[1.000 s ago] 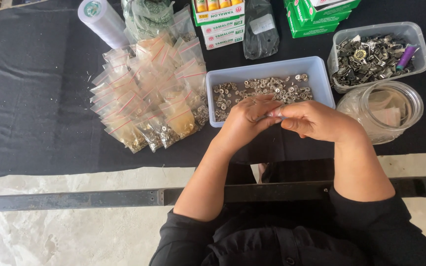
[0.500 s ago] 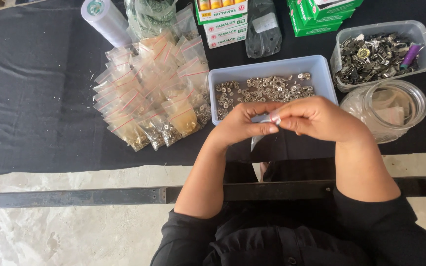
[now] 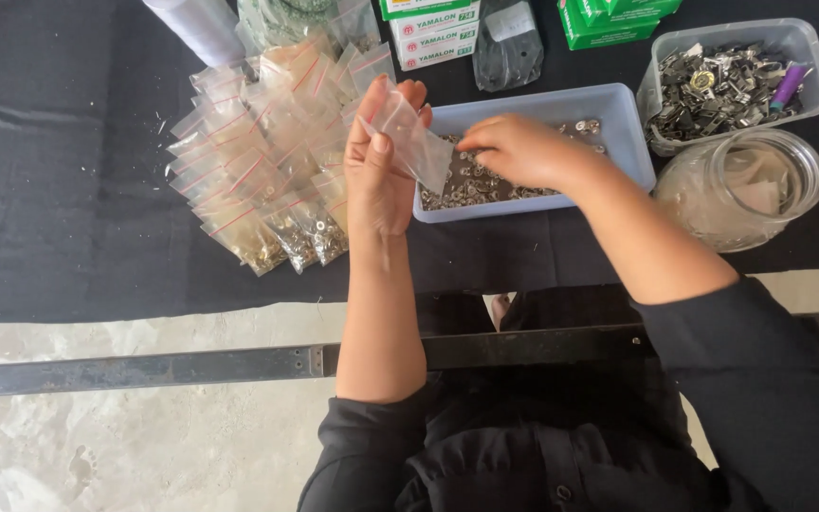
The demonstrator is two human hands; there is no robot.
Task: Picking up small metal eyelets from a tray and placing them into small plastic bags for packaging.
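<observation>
The left hand (image 3: 378, 180) kept its grip clamped on one small clear bag (image 3: 411, 140) held up beside the single blue tray (image 3: 624, 114) of metal studs (image 3: 466, 185), where the right hand (image 3: 516, 152) dipped, fingers curled on hidden pieces, best dropped with the bag's mouth wide.

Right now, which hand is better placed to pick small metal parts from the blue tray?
Right hand: it is already over the blue plastic tray, while the left hand holds a small clear plastic bag.
</observation>
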